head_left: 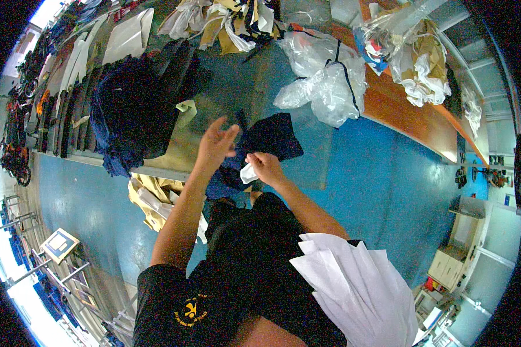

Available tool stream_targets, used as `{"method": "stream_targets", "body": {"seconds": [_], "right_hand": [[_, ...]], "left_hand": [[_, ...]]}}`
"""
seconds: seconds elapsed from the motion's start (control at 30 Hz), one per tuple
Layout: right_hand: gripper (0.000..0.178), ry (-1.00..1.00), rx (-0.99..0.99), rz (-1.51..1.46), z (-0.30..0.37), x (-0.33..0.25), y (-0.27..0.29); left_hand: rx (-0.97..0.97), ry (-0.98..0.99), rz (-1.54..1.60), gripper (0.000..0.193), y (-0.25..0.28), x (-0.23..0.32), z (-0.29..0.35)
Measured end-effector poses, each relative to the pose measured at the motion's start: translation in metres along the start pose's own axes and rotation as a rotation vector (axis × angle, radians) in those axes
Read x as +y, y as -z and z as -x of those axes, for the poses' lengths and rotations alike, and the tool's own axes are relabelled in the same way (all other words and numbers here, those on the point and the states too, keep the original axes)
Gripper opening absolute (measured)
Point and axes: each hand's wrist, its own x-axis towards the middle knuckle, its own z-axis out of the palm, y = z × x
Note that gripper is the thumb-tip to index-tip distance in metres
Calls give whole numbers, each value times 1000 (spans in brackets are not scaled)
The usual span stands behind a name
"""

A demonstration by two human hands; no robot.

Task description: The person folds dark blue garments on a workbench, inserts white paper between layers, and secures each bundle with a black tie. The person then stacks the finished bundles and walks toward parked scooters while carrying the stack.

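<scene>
My left hand [217, 143] is raised above the near side of the work surface, fingers apart and nothing in them. Close beside it, my right hand [265, 169] is closed on a small crumpled white sheet [248, 174], which may be paper or thin cloth. A dark navy folded garment [275, 136] lies just beyond both hands; part of it hangs toward me below them. Over my right upper arm rests a fanned stack of white sheets [359, 289].
To the left, a big pile of dark garments [136, 107] sits on the table. Clear plastic bags [330, 81] lie at the far right, near an orange-brown board [411, 124]. Beneath the table edge is crumpled tan and white paper [153, 199]. Blue floor [382, 191] extends to the right.
</scene>
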Motion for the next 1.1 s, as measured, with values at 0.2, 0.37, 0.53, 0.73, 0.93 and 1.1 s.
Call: {"method": "stream_targets", "body": {"seconds": [0.2,0.37,0.53,0.73,0.93,1.1], "right_hand": [[34,-120,-68,-104,0,16,1],[32,-360,-299,-444,-2,11,23],[31,-224,-257,-158,-13,2,37],[32,-204,-65,-66,9,82,50],[22,-582,-204,-1079,20,47,49],[24,-42,-188,-222,2,-3,19]], "left_hand": [[-145,344,465,62,-15,-95,-13],[-206,127,308,56,-27,-100,-8],[-314,-333,-608,42,-7,-87,-18],[-92,-317,-1077,30,63,-12,-7],[-453,-59,-1071,32,61,11,28],[-419,-315,-744,28,-4,21,25]]}}
